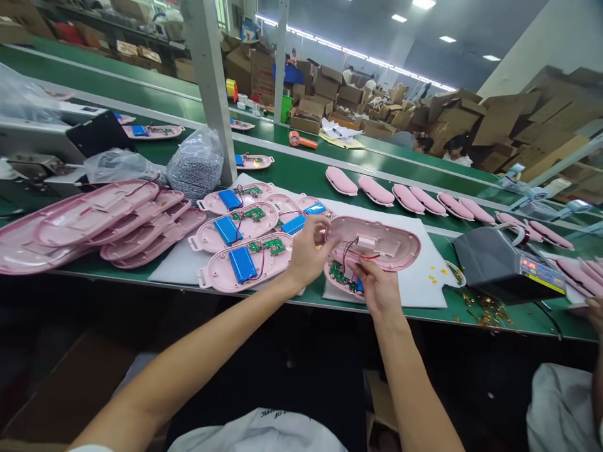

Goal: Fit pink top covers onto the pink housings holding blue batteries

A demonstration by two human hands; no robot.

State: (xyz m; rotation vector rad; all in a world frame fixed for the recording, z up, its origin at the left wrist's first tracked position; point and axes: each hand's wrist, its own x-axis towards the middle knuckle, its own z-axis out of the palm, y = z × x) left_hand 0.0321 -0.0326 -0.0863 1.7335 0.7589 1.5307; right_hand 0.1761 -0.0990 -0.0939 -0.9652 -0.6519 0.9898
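Note:
An oval pink plastic shell half (409, 243) is held tilted, its hollow inside facing me, with a white part and red and black wires in it. At its left end my left hand (308, 251) has its fingers closed on the rim. My right hand (377, 285) pinches its lower edge, close to the red wire. Beneath it lies another pink shell with a green circuit board (340, 276); a bit of blue shows there, mostly hidden by my right hand. To the left, several open pink shells hold blue battery packs (242, 263) and circuit boards.
Stacked pink shells (94, 216) and a bag of small metal parts (195, 164) are at left. A white foam sheet (409, 282) lies under the work. Right stands a grey machine with a display (506, 263), near amber scraps (487, 311). Closed pink cases (377, 190) line the belt behind.

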